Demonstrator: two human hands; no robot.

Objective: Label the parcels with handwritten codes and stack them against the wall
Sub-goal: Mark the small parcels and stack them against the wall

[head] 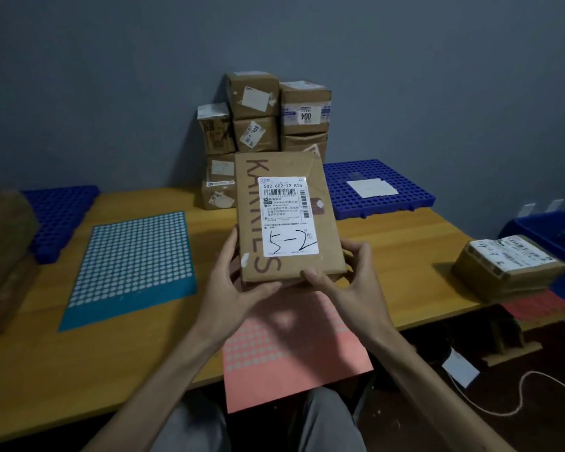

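**Coded parcel lifted, stack straight ahead**

The flat brown parcel is held off the table, its far end tipped up so that its white shipping label faces the person. That looks like a check of the handwritten code "5-2", which already sits in the label's lower part, just above the grip.

Both hands clamp the parcel's near end. The left hand has its thumb up the left edge and its fingers curled under the corner. The right hand has its thumb on the near edge, and its fingers wrap the right side. Holding one end with two hands leaves the label uncovered and keeps the parcel steady.

Directly beyond the grip, the stack of parcels stands against the wall, so the labelling of this one seems done and placing it is the step left.

Below the grip lies a pink dot sheet, and to its left a teal dot sheet. Well off to the right, another marked parcel rests on the table edge.
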